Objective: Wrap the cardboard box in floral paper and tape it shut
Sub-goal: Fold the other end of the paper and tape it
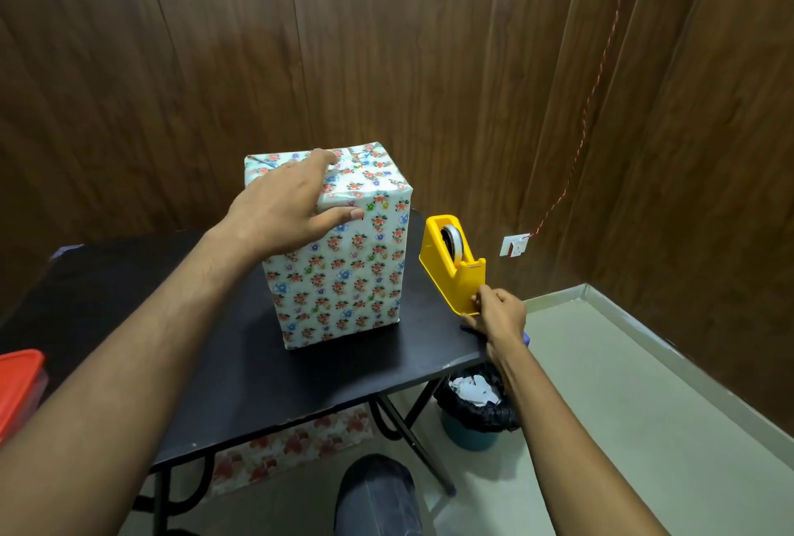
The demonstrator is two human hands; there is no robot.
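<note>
Black folding table (240,368) carries the tall cardboard box wrapped in floral paper (339,260), upright near its middle. It looks light, stiff-walled and slick-skinned, likely to skid or tip, so I would press down on the top. Left hand (285,209) lies there, fingers spread flat across the folded top flaps, thumb over the front edge. Yellow plastic tape dispenser (453,267) sits just beside; right hand (498,314) pinches at its cutter end, tape unclear

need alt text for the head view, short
A left hand rests on top of an upright box wrapped in floral paper on a black table, while the right hand pinches at the front of a yellow tape dispenser.
</note>
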